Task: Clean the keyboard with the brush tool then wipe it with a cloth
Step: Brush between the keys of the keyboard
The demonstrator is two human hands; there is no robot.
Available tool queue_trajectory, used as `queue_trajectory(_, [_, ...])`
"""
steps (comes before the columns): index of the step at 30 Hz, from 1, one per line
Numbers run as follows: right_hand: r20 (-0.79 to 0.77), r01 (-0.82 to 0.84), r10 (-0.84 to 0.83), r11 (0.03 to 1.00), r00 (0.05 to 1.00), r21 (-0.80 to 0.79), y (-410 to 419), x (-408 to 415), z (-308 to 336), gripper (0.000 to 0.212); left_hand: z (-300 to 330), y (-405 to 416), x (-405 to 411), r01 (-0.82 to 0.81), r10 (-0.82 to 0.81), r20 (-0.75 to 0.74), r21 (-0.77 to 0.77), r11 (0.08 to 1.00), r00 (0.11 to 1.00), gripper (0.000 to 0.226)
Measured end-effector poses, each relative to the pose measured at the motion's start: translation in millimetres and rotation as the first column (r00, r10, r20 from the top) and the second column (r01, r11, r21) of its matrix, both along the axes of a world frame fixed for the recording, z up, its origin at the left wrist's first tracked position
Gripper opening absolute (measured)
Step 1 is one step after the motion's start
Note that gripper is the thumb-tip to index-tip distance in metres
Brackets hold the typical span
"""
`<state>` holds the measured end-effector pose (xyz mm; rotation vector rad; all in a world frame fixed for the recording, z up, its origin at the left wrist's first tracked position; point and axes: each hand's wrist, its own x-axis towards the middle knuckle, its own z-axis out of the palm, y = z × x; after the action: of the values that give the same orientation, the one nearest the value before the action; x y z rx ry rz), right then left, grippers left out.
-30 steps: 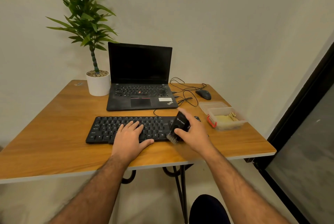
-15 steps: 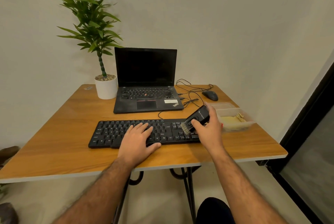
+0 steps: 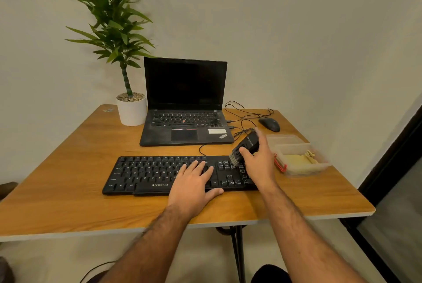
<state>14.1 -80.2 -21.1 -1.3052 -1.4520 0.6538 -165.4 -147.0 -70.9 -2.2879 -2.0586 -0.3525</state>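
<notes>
Right hand [image 3: 259,164] grips the brush tool [image 3: 245,147], fingers wrapped round its stiff, light body, soft bristles on the keyboard [image 3: 146,174] at its far right corner. Left hand [image 3: 194,182] lies flat, pinning that slide-prone keyboard to the surface [image 3: 68,157].

Keyboard [image 3: 159,174]: black with white legends and white lettering on the front edge; brush tool [image 3: 245,145]: black body, grey bristles. Table [image 3: 68,168]: orange-brown wood grain, pale grey edge; laptop [image 3: 185,109]: black, with a red dot among its keys and a white sticker. Plant pot [image 3: 132,111]: white under green leaves; clear box [image 3: 301,160] with a red clasp holds a yellow cloth [image 3: 299,159]; mouse [image 3: 269,124]: black.
</notes>
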Motion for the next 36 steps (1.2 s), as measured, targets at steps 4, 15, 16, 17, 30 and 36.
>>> queue_trajectory(4, [0.147,-0.095,0.098,0.995,0.984,-0.030,15.7,-19.6,9.8,0.069,-1.5,0.0,-1.0,0.003,-0.003,-0.011,0.007,1.000,1.000,0.079])
queue_trajectory(15, [0.374,-0.233,0.254,0.967,0.892,-0.102,29.0,-39.3,10.9,0.066,-5.0,0.8,-2.8,0.014,-0.014,0.012,0.019,1.000,1.000,0.079])
queue_trajectory(16, [0.404,-0.249,0.277,0.961,0.872,-0.121,29.5,-36.4,14.7,0.066,-5.2,1.0,-2.7,0.015,-0.015,0.012,0.020,1.000,1.000,0.079])
queue_trajectory(17, [0.421,-0.248,0.281,0.960,0.862,-0.133,30.1,-33.4,17.8,0.066,-5.3,1.1,-2.6,0.014,-0.015,0.012,0.020,1.000,1.000,0.079])
queue_trajectory(30, [0.519,-0.097,0.089,0.995,0.850,-0.011,12.5,-21.7,15.5,0.064,-3.1,0.7,-2.2,0.021,-0.021,0.017,0.012,1.000,1.000,0.077])
queue_trajectory(36, [0.504,-0.150,0.146,0.988,0.852,-0.032,10.4,-27.9,16.1,0.064,-4.0,0.3,-2.1,0.023,-0.023,0.021,0.014,1.000,1.000,0.077])
